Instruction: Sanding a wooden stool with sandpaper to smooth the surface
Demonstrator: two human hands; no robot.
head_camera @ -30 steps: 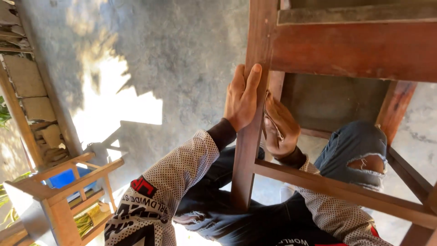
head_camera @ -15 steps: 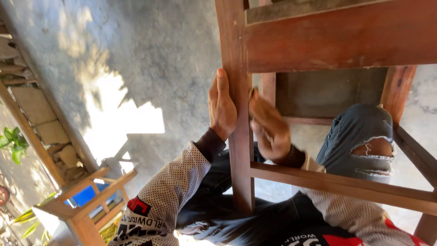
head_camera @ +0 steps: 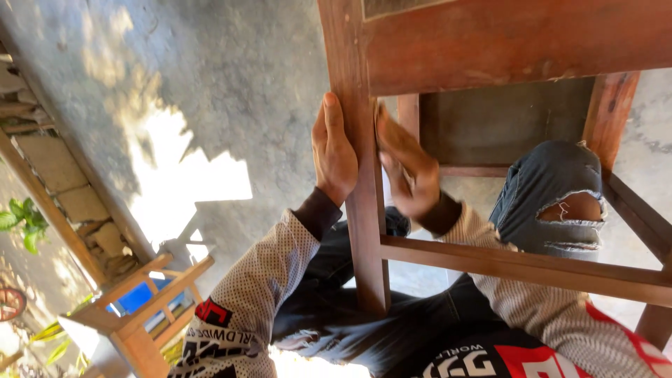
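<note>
The left hand (head_camera: 334, 154) is laid flat against the outer face of a reddish-brown wooden table leg (head_camera: 360, 175), fingers straight and together, pointing up along the wood; nothing is clasped in it. The right hand (head_camera: 408, 168) is pressed against the opposite face of the same leg, palm to the wood, fingers stretched out and slightly blurred, so whether anything thin lies under it cannot be told. The leg is thus held between the two open palms, near its upper half, just below the wide reddish-brown wooden apron board (head_camera: 518, 42) to which it is joined at the top.

A lower wooden cross rail (head_camera: 532, 269) is met by the leg below the hands and is carried off to the right. A second leg (head_camera: 612, 112) is seen further back on the right, and a dark panel (head_camera: 500, 119) is framed between the legs. Both forearms are covered by pale dotted sleeves with dark cuffs (head_camera: 266, 294). A knee in torn grey denim (head_camera: 553, 199) is raised behind the cross rail, to the right of the right hand.

A grey concrete floor (head_camera: 210, 77) with a bright patch of sunlight is spread to the left. At the lower left, well apart from the hands, a small light wooden stool frame (head_camera: 140, 308) is stood, with something blue seen through it, and green leaves (head_camera: 24, 224) are seen at the left edge.
</note>
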